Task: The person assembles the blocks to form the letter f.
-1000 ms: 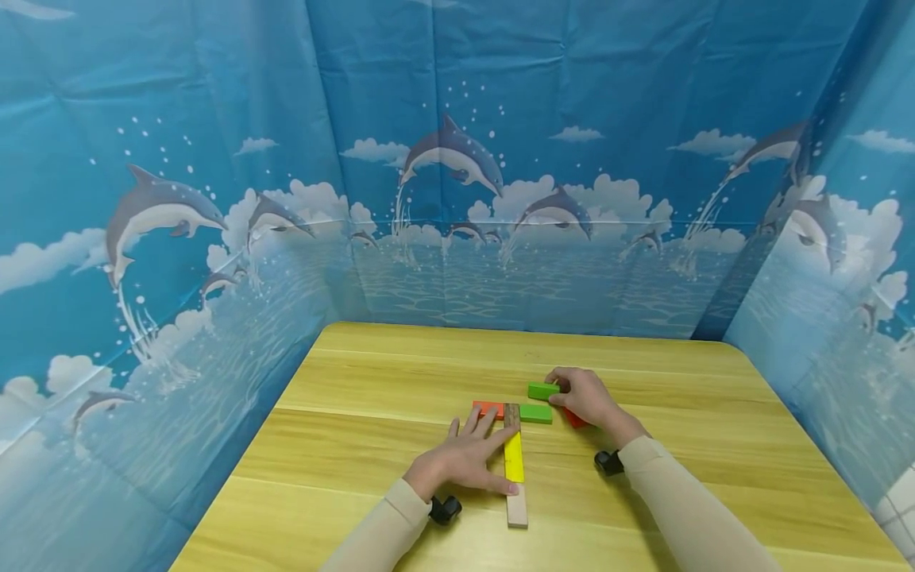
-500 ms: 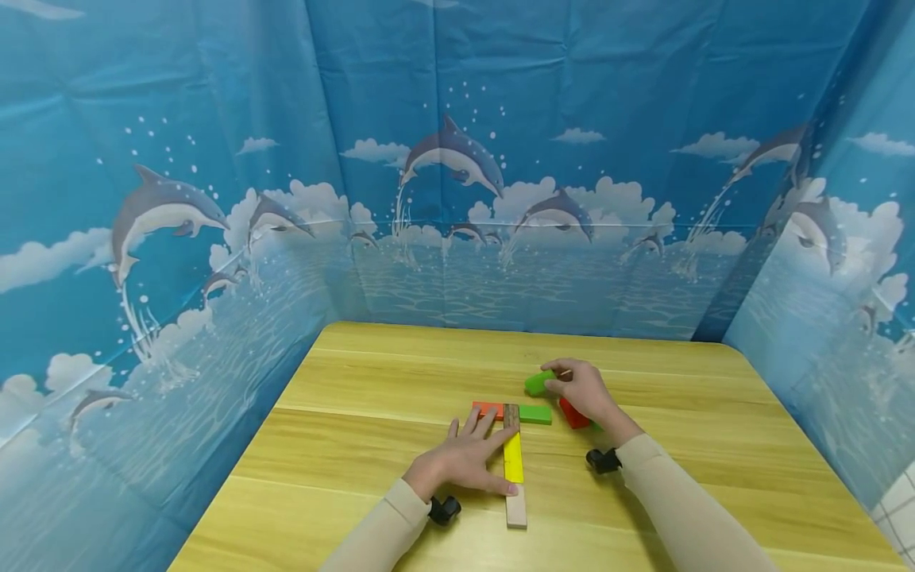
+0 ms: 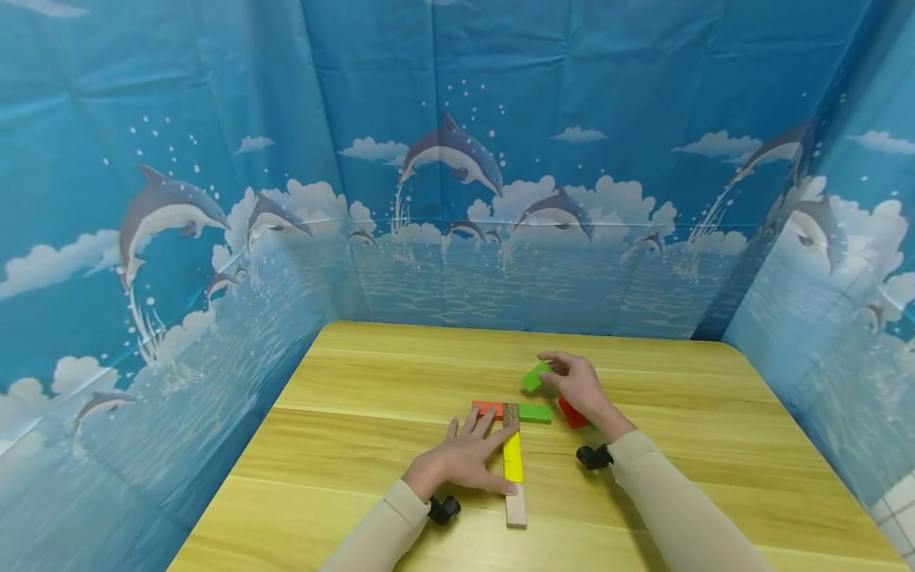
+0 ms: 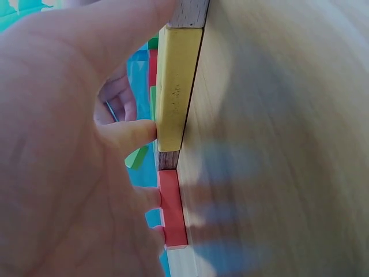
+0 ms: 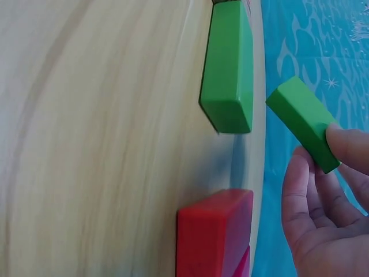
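1. Head view: 2 bare hands work over a wood-grain table, where 5 blocks lie in a T.

2. Fingers straight and spread apart, the left hand rests across the layout, gripping nothing. Its fingertips touch the orange-red block, the index finger reaches the yellow block, and the thumb lies at the pale block. The wide spread is probably meant to steady several pieces at once.

3. Thumb and fingers together, the right hand pinches the upper green block by its right end. The block is tilted and appears clear of the tabletop, beyond the T's crossbar. Holding it by 1 end leaves the other exposed, a grip that likely allows easy turning.

4. The dark brown block sits between the orange-red block and the lower green block, heading the stem; yellow and pale follow below it. The pieces sit end to end or side to end, seemingly to keep both lines straight.

5. Beside the T, near the right forearm, the red block lies apart from the layout, perhaps set there to stay within reach. A pink edge behind it shows too little to identify.
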Demonstrator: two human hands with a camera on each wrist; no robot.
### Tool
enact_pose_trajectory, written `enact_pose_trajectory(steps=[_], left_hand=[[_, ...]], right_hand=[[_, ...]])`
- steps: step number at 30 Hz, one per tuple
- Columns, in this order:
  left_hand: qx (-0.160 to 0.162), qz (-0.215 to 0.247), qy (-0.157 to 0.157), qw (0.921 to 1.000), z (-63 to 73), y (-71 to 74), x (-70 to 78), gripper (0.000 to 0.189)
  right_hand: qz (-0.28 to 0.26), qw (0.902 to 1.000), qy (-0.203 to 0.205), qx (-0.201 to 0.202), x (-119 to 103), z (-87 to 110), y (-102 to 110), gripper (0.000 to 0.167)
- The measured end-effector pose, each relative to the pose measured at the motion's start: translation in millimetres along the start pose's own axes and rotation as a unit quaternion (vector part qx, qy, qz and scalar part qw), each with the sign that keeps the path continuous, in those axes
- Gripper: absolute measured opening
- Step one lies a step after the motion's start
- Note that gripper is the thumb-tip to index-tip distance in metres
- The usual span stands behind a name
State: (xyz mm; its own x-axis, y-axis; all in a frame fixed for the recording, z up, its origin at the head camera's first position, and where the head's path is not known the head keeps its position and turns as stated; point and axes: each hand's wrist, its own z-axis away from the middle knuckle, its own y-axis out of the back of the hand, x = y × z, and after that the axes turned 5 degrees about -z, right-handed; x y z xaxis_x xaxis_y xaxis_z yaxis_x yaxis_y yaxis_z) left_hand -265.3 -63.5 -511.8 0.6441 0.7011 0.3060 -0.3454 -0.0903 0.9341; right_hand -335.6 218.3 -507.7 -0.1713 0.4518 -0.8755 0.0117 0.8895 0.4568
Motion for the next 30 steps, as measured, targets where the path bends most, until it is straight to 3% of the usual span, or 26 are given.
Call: enact_pose_trajectory(steps=[6, 12, 30], left_hand=[[0.002, 0.003, -0.002, 1.0, -2.0, 0.4, -2.5, 0.098], [0.002, 0.013, -0.005, 0.9999, -3.0, 2.7, -4.8, 0.098], [-0.003, 0.022, -0.005, 0.9998, -1.7, 3.2, -6.5, 0.098]], right_hand=[[-0.027, 0.9995, -0.014, 0.006, -4.6, -2.9, -6.2, 0.032], [-0.046, 0.9989, -0.002, -0.003, -6.7, -6.2, -13.2, 0.032], [-0.046, 0.9987, -0.016, -0.013, -8.7, -12.4, -34.5, 0.032]])
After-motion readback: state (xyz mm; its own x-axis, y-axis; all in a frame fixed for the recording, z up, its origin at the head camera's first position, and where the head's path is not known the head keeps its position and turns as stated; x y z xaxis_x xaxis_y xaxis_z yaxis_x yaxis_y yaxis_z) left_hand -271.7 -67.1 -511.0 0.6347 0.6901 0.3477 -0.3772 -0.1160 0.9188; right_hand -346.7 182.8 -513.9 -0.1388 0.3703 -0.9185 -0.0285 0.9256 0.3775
